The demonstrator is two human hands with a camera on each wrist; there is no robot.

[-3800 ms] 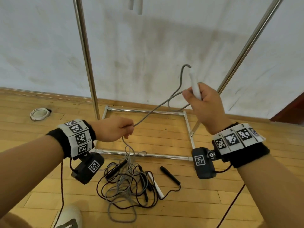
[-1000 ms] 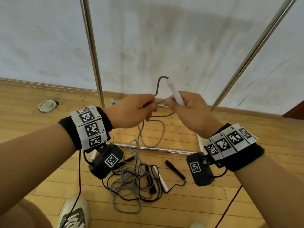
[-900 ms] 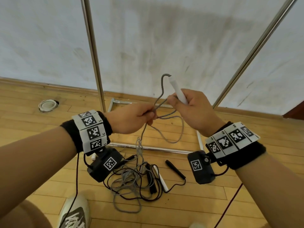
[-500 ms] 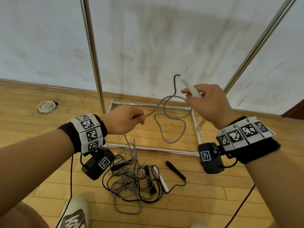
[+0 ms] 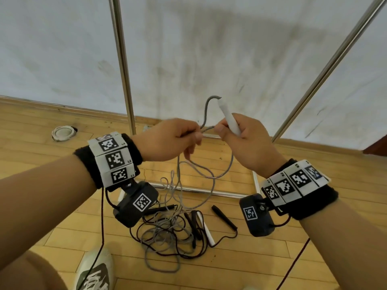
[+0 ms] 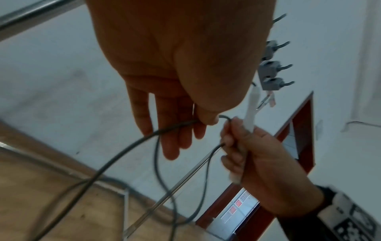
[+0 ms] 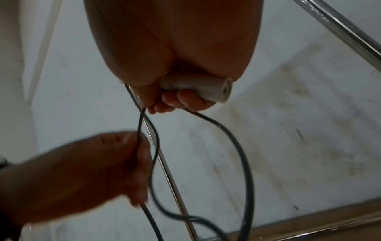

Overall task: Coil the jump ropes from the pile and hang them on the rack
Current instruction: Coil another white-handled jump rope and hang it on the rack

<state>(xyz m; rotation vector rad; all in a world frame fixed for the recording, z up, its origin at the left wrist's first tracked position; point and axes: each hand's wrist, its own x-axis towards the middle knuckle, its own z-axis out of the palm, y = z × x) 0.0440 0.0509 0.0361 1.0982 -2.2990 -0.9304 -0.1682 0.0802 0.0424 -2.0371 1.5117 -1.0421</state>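
Note:
My right hand (image 5: 240,137) grips the white handle (image 5: 229,119) of a grey jump rope, together with coils of its grey cord (image 5: 225,170) that hang in loops below. My left hand (image 5: 178,139) pinches the same cord (image 6: 175,126) between thumb and fingers, right beside the right hand (image 6: 253,151). The handle's end (image 7: 216,89) sticks out under my right fingers. From the hands the cord runs down to the tangled pile of grey and black ropes (image 5: 169,231) on the floor. The rack's steel posts (image 5: 123,65) rise behind my hands.
The rack's base frame (image 5: 209,192) lies on the wooden floor by the wall. A black handle (image 5: 223,215) and a white handle (image 5: 207,231) lie at the pile's right. A white ring-shaped object (image 5: 62,132) sits far left. My shoe (image 5: 94,271) is near the pile.
My left hand, apart from the right half a second ago, has come back up to it with more cord. The hanging loops have grown longer.

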